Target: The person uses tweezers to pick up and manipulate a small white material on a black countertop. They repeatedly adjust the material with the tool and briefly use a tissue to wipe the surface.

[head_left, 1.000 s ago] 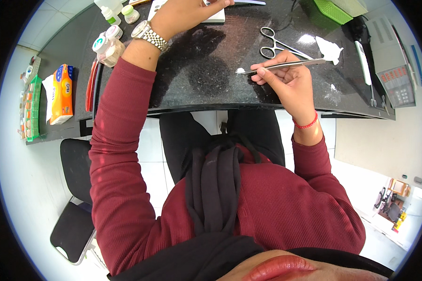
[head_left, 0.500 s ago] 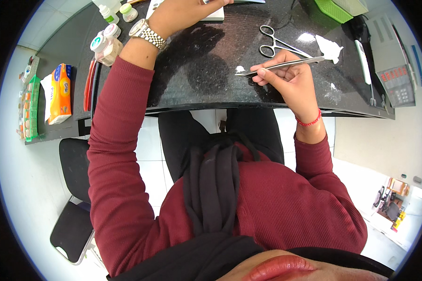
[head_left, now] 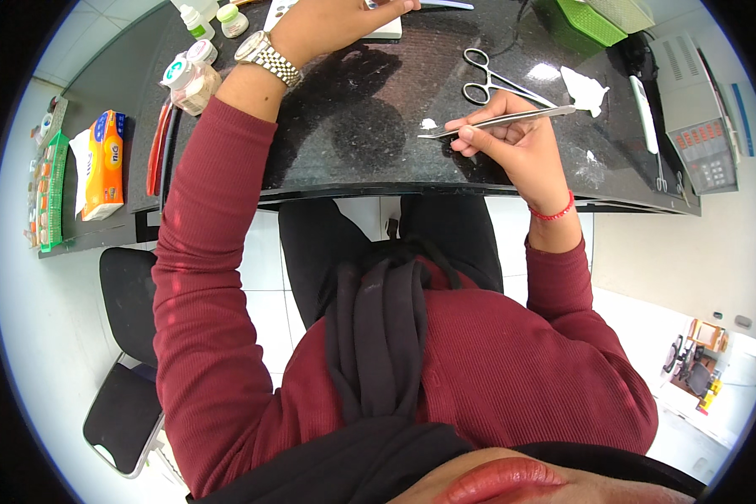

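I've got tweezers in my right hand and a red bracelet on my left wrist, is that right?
Not quite: the head view shows the red bracelet on your right wrist. Your right hand does hold the tweezers.

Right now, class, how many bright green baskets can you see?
2: a wide green basket at the upper right of the counter; a narrow green basket at far left, beside the orange pack. More may be hidden.

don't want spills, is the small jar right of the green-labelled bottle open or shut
Shut: the light green lid sits on top of the small jar.
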`<state>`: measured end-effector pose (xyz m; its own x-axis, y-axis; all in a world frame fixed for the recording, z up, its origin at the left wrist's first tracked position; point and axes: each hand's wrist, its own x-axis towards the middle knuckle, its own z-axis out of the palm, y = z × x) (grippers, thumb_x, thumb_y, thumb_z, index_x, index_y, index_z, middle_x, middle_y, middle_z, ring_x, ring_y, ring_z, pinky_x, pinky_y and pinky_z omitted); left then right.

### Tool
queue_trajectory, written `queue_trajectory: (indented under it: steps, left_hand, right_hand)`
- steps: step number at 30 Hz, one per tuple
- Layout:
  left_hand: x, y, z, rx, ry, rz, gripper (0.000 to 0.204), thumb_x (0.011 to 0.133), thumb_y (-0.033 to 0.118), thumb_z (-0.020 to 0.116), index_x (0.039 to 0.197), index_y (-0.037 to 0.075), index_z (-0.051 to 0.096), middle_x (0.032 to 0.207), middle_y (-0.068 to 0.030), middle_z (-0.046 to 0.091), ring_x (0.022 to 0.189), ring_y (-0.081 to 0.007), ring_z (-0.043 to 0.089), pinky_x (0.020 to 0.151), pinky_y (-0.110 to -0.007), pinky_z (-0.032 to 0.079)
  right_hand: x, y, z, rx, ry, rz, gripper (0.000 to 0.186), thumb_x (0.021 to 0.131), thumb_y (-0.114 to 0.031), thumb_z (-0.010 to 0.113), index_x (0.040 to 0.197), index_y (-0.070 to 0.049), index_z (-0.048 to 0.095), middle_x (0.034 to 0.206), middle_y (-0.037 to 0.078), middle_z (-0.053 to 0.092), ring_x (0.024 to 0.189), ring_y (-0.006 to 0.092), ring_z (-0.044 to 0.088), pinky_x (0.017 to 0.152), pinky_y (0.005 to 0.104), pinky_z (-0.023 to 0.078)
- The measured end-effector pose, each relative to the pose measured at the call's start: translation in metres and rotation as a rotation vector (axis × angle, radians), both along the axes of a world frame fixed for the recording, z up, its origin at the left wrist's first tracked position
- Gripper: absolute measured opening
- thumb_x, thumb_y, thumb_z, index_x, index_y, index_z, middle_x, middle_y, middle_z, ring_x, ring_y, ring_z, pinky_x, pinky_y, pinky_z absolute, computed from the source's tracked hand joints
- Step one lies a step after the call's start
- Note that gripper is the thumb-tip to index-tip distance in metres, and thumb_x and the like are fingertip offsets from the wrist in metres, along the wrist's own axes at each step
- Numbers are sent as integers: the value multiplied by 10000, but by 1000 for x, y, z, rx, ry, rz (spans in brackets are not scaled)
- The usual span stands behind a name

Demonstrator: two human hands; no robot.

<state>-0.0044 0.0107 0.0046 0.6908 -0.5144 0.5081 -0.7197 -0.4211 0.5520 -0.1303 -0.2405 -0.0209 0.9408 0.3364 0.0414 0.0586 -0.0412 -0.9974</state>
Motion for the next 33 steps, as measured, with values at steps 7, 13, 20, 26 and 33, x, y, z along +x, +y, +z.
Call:
queue_trajectory:
  steps: [7,13,20,26,33]
  left_hand:
    - [1,0,-1,2,6,-5,155,922,183,648,962,36,675,877,-87,671,785,-200,659,687,-312,536]
    - [0,0,-2,-2,-27,0,156,921,186,650,960,38,677,876,-89,668,779,-202,655,682,-313,534]
    - [0,0,-1,0,-4,1,157,920,186,650,956,35,676,870,-91,666,776,-201,653,681,-314,533]
    - [0,0,-1,6,-23,-13,166,922,191,648,963,33,680,874,-91,669,778,-202,654,686,-314,535]
    - [1,1,0,33,-14,-10,172,920,194,648,965,31,681,881,-96,673,782,-205,654,691,-315,535]
  right_hand:
    - [3,3,0,15,6,-58,139,879,-16,695,906,26,566,957,210,712,829,196,717,718,277,591]
    - [6,-8,3,27,26,121,132,885,-10,683,897,15,554,956,209,711,836,196,717,736,274,586]
    - [6,1,5,-30,23,-21,135,884,-15,686,899,13,555,953,195,712,829,188,715,737,271,582]
    - [7,-10,3,26,20,144,137,887,-39,695,920,22,576,956,191,713,830,183,712,737,266,577]
    - [6,0,3,-5,-6,19,123,889,-21,681,920,20,569,969,198,710,828,178,708,732,266,572]
